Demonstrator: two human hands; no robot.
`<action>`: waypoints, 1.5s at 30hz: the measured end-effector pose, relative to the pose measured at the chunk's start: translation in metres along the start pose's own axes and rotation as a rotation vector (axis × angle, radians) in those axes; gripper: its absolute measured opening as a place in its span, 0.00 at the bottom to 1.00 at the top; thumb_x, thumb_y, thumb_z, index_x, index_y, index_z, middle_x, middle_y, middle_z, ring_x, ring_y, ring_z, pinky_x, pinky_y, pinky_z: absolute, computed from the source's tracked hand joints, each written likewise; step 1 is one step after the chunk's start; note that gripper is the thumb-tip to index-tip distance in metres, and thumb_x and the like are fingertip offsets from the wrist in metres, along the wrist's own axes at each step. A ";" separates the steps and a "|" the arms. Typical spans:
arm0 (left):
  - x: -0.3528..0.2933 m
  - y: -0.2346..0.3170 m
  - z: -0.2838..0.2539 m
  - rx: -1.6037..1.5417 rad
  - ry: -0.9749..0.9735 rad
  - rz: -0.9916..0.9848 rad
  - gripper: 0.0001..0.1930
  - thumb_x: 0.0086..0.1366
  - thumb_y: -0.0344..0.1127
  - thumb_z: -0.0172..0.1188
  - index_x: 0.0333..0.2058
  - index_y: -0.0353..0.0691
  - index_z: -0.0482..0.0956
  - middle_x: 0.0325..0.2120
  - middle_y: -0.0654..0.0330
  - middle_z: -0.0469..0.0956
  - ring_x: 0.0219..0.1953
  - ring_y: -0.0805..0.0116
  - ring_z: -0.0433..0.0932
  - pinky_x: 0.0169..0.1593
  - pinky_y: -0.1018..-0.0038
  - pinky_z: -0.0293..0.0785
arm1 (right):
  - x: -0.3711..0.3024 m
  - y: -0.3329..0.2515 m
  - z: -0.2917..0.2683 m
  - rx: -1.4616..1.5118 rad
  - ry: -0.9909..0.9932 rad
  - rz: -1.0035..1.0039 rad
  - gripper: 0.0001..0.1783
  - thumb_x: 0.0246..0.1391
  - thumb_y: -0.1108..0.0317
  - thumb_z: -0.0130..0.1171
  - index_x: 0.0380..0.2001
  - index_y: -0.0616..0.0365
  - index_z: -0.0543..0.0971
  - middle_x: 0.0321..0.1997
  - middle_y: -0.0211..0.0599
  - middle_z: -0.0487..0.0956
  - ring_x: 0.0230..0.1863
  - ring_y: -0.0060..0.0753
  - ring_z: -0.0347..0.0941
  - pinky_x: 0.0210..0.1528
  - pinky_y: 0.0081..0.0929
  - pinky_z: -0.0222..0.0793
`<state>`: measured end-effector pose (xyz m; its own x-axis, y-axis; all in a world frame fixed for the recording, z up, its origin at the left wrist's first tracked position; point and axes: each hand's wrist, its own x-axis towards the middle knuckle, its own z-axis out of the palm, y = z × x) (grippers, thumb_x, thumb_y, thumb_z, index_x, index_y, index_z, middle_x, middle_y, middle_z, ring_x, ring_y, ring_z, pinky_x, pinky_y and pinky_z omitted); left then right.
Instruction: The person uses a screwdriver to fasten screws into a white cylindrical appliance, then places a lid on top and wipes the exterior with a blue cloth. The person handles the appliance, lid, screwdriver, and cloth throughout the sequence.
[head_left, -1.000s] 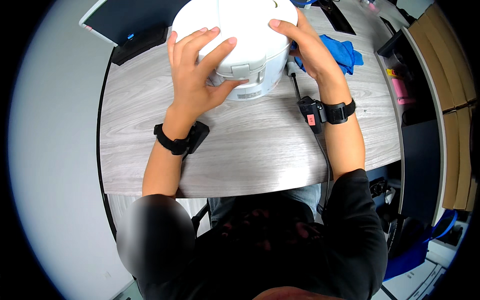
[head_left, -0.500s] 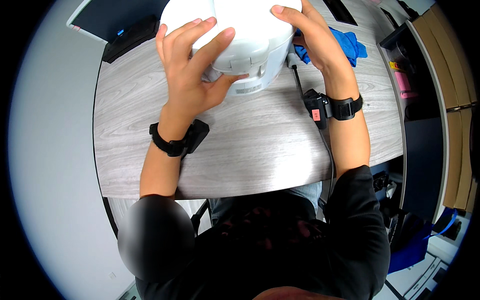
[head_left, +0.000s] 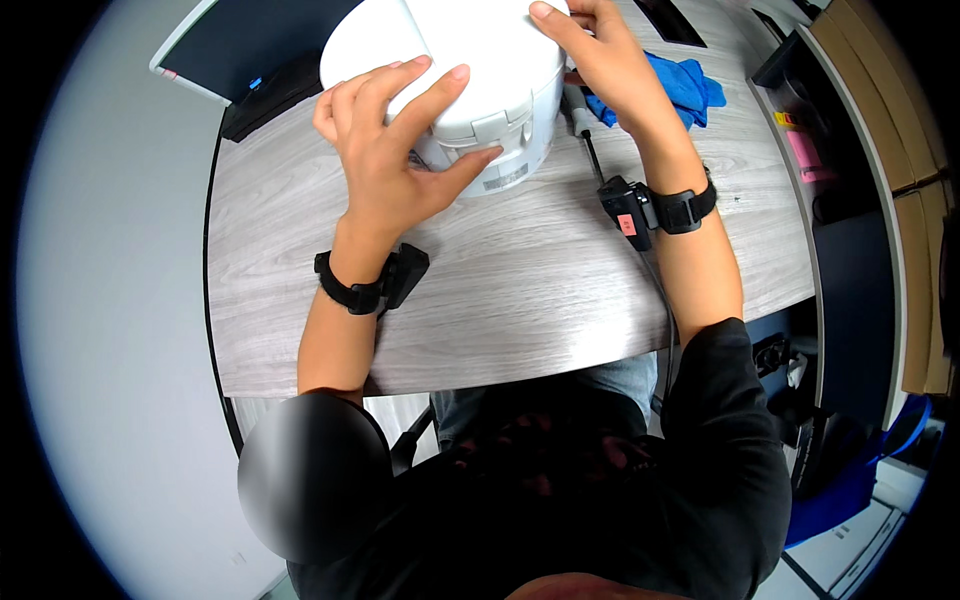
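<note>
Appliance (head_left: 490,75) of glossy white plastic, rounded, lidded, on grey wood-grain table (head_left: 480,290), left hand (head_left: 385,160) clasping its near-left edge, fingers splayed on top, thumb below white front latch (head_left: 490,126), right hand (head_left: 610,65) gripping its right side, crumpled blue cloth (head_left: 690,92) partly behind.

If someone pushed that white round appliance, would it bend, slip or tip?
The white appliance is probably stiff: its shell shows no dent under the left hand. Its smooth, glossy lid may feel slippery. Its broad, round body suggests sliding before tipping, though its weight is hard to judge.
</note>
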<state>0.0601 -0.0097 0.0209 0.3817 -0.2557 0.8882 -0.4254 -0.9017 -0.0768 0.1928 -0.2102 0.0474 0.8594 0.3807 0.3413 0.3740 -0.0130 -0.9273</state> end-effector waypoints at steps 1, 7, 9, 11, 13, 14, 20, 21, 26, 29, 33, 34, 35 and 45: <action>-0.001 0.002 0.002 0.013 0.004 -0.002 0.37 0.37 0.53 0.82 0.52 0.57 0.84 0.53 0.63 0.75 0.55 0.62 0.68 0.57 0.58 0.49 | 0.008 0.015 0.003 -0.011 0.011 0.000 0.33 0.61 0.52 0.65 0.54 0.73 0.69 0.48 0.48 0.79 0.48 0.32 0.76 0.50 0.27 0.73; -0.004 0.009 0.006 0.067 0.039 -0.014 0.39 0.37 0.55 0.82 0.52 0.58 0.83 0.51 0.65 0.74 0.55 0.63 0.66 0.56 0.59 0.47 | 0.023 0.029 -0.019 -0.017 -0.178 0.094 0.34 0.61 0.47 0.63 0.57 0.65 0.70 0.49 0.43 0.80 0.48 0.33 0.76 0.52 0.28 0.72; -0.005 0.010 0.006 0.084 0.053 -0.012 0.39 0.37 0.55 0.82 0.53 0.58 0.83 0.51 0.65 0.74 0.55 0.64 0.66 0.56 0.59 0.47 | 0.020 0.027 -0.027 -0.158 -0.129 0.150 0.35 0.56 0.43 0.62 0.53 0.64 0.76 0.47 0.50 0.82 0.51 0.46 0.78 0.55 0.40 0.72; -0.006 0.011 0.008 0.105 0.051 -0.016 0.39 0.37 0.56 0.81 0.53 0.58 0.83 0.50 0.64 0.74 0.54 0.64 0.66 0.55 0.59 0.47 | 0.026 0.042 -0.032 -0.482 -0.053 0.124 0.29 0.55 0.44 0.62 0.43 0.62 0.83 0.40 0.48 0.85 0.44 0.46 0.83 0.50 0.40 0.77; -0.005 0.013 0.009 0.134 0.046 -0.029 0.39 0.37 0.57 0.81 0.53 0.59 0.82 0.50 0.64 0.74 0.54 0.64 0.65 0.55 0.58 0.47 | 0.025 0.063 -0.030 -0.763 -0.072 0.087 0.28 0.52 0.46 0.64 0.45 0.59 0.83 0.42 0.49 0.85 0.46 0.48 0.82 0.50 0.41 0.77; -0.003 0.015 0.010 0.143 0.043 -0.036 0.39 0.37 0.57 0.81 0.53 0.60 0.82 0.50 0.64 0.74 0.53 0.64 0.65 0.55 0.58 0.47 | 0.023 0.067 -0.027 -0.906 -0.075 0.071 0.27 0.51 0.47 0.65 0.46 0.58 0.83 0.43 0.50 0.85 0.47 0.49 0.82 0.50 0.41 0.77; 0.003 0.040 0.021 0.276 0.038 -0.103 0.38 0.44 0.58 0.79 0.55 0.58 0.81 0.51 0.64 0.73 0.54 0.66 0.64 0.54 0.60 0.46 | 0.013 0.067 -0.007 -1.110 -0.247 0.200 0.19 0.50 0.63 0.62 0.44 0.58 0.83 0.46 0.49 0.84 0.49 0.53 0.81 0.50 0.43 0.78; 0.004 0.043 0.023 0.294 0.033 -0.118 0.38 0.44 0.59 0.79 0.55 0.58 0.80 0.51 0.64 0.73 0.54 0.66 0.64 0.54 0.60 0.46 | 0.012 0.067 -0.005 -1.140 -0.266 0.215 0.18 0.50 0.64 0.62 0.44 0.58 0.83 0.47 0.49 0.84 0.49 0.52 0.81 0.50 0.43 0.78; 0.007 0.049 0.031 0.346 0.029 -0.155 0.40 0.43 0.63 0.78 0.56 0.59 0.80 0.50 0.62 0.74 0.54 0.64 0.65 0.54 0.59 0.45 | 0.011 0.073 -0.001 -1.151 -0.313 0.232 0.22 0.50 0.70 0.59 0.51 0.62 0.78 0.48 0.53 0.83 0.51 0.54 0.80 0.52 0.43 0.78; 0.010 0.053 0.036 0.367 0.019 -0.185 0.41 0.42 0.64 0.77 0.57 0.59 0.79 0.49 0.60 0.75 0.54 0.63 0.66 0.54 0.57 0.46 | 0.011 0.077 0.001 -1.134 -0.328 0.244 0.27 0.50 0.73 0.59 0.56 0.64 0.73 0.49 0.56 0.82 0.52 0.55 0.80 0.53 0.44 0.77; 0.011 0.058 0.036 0.292 -0.001 -0.202 0.43 0.39 0.59 0.79 0.58 0.62 0.78 0.51 0.58 0.75 0.54 0.59 0.66 0.54 0.55 0.48 | 0.013 0.080 -0.004 -1.096 -0.335 0.235 0.38 0.48 0.76 0.59 0.65 0.65 0.63 0.49 0.59 0.81 0.52 0.57 0.79 0.54 0.44 0.76; 0.011 0.058 0.034 0.307 -0.031 -0.187 0.43 0.41 0.60 0.78 0.59 0.61 0.78 0.52 0.57 0.75 0.55 0.59 0.66 0.54 0.55 0.48 | 0.012 0.079 -0.006 -1.085 -0.309 0.221 0.41 0.47 0.75 0.60 0.66 0.65 0.61 0.49 0.60 0.81 0.52 0.57 0.79 0.54 0.44 0.76; 0.010 0.056 0.031 0.319 -0.061 -0.171 0.42 0.42 0.61 0.77 0.59 0.60 0.77 0.53 0.57 0.75 0.56 0.59 0.66 0.55 0.55 0.48 | 0.011 0.078 -0.009 -1.075 -0.281 0.209 0.44 0.46 0.74 0.61 0.68 0.65 0.59 0.48 0.61 0.81 0.52 0.58 0.79 0.54 0.44 0.76; 0.014 0.061 0.022 0.275 -0.164 -0.169 0.34 0.53 0.46 0.71 0.61 0.57 0.76 0.59 0.52 0.71 0.60 0.56 0.63 0.58 0.54 0.45 | -0.046 0.023 -0.090 -0.596 0.073 0.057 0.49 0.35 0.69 0.70 0.63 0.57 0.59 0.33 0.55 0.81 0.32 0.50 0.83 0.35 0.39 0.79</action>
<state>0.0572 -0.0761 0.0184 0.5640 -0.1276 0.8158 -0.1170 -0.9904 -0.0740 0.1935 -0.3110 0.0247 0.8975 0.3004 0.3230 0.4399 -0.5551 -0.7059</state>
